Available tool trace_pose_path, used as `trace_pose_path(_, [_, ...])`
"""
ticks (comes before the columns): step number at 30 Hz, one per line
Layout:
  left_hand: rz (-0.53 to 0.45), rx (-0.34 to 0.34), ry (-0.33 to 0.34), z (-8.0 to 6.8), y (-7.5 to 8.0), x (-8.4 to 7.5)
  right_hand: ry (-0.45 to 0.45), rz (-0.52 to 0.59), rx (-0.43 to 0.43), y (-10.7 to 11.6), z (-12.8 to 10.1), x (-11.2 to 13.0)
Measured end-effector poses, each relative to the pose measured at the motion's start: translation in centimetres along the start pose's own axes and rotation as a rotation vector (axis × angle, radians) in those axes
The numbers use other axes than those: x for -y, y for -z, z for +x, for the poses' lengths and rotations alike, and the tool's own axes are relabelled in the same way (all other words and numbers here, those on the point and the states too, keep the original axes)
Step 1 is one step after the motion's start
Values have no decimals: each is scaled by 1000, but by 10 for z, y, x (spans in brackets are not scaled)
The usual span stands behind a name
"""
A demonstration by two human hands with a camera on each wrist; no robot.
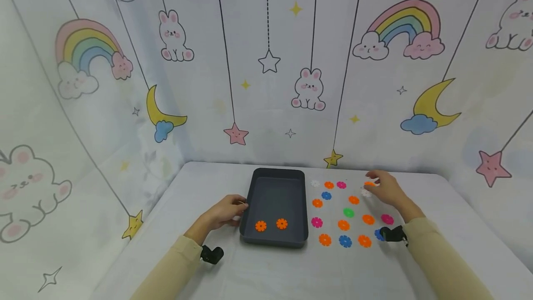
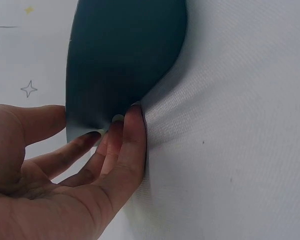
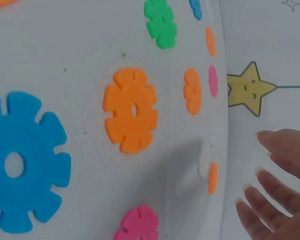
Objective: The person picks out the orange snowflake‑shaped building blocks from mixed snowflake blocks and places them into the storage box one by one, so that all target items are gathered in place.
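A dark grey rectangular tray (image 1: 275,243) stands on the white table with two orange flower-shaped notched discs, one a left disc (image 1: 260,226) and one a right disc (image 1: 281,223), near its front end. My left hand (image 1: 225,211) holds the tray's left side; in the left wrist view the thumb meets the rim and the fingertips press low on the outer wall (image 2: 125,55). My right hand (image 1: 387,189) hovers over the far right discs, fingers loosely bent and apart, nothing between them. Below it lie a white disc (image 1: 366,192) and a partly covered orange disc (image 3: 213,178).
Several loose discs lie right of the tray, among them a green disc (image 1: 348,213), a blue disc (image 1: 345,241) and a pink disc (image 1: 387,219). A patterned curtain (image 1: 275,105) hangs behind the table's back edge.
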State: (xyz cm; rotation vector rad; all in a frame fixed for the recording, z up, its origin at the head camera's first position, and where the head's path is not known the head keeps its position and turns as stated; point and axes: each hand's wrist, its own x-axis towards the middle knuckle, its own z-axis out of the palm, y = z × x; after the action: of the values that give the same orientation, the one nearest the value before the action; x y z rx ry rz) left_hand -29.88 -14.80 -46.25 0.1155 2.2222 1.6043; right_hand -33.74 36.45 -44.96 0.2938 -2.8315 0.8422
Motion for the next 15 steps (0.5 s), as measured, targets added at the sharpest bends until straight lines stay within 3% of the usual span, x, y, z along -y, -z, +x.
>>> trace_pose_path(5, [-1, 1, 3, 0, 0, 2, -53, -13, 3, -1, 3, -14])
trace_pose_path(15, [6, 15, -7, 0, 0, 2, -207, 29, 88, -3, 13, -30])
